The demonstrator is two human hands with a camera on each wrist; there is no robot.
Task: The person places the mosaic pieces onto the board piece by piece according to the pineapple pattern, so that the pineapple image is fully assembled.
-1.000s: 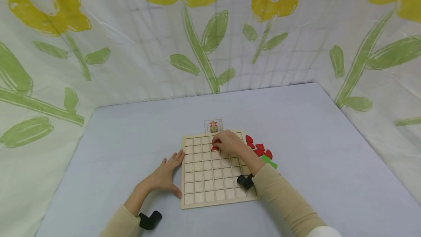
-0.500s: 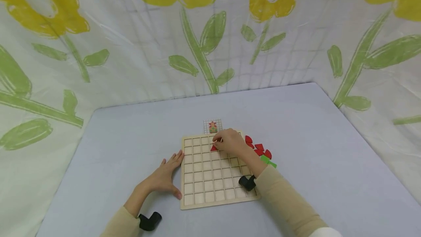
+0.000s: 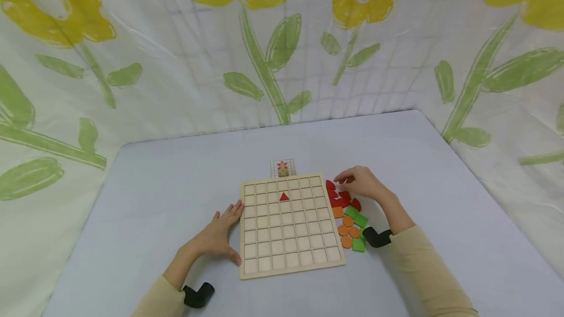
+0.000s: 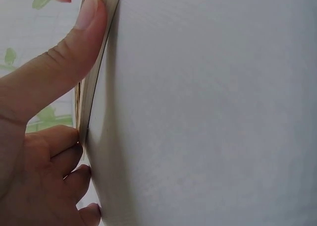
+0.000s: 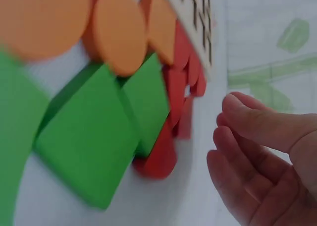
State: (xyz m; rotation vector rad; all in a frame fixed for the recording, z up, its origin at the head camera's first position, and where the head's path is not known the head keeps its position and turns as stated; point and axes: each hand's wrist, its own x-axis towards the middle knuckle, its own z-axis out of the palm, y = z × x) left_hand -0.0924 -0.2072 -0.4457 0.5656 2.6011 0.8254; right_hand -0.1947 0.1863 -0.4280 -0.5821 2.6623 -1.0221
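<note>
A wooden grid board (image 3: 288, 231) lies on the table, with a red triangle piece (image 3: 284, 197) in one of its upper cells. Along the board's left edge my left hand (image 3: 216, 236) rests with thumb and fingers spread; the left wrist view has its thumb (image 4: 81, 45) against the board's side. Beyond the upper right edge, my right hand (image 3: 363, 182) hovers beside several red pieces (image 3: 330, 185), some of them quarter-circles. Its fingers are loosely bent, and the right wrist view shows nothing between the thumb (image 5: 262, 119) and fingers.
Green square pieces (image 3: 359, 245) and round orange pieces (image 3: 346, 242) lie right of the board, with an orange square (image 3: 338, 212) nearer the red ones. Behind the board is a small gridded pattern card (image 3: 282, 168). A flower-print curtain (image 3: 198, 62) hangs past the table's far edge.
My right hand has left the red triangle on the board and moved right to the red pieces, uncovering the orange and green ones. My left hand stays at the board's edge.
</note>
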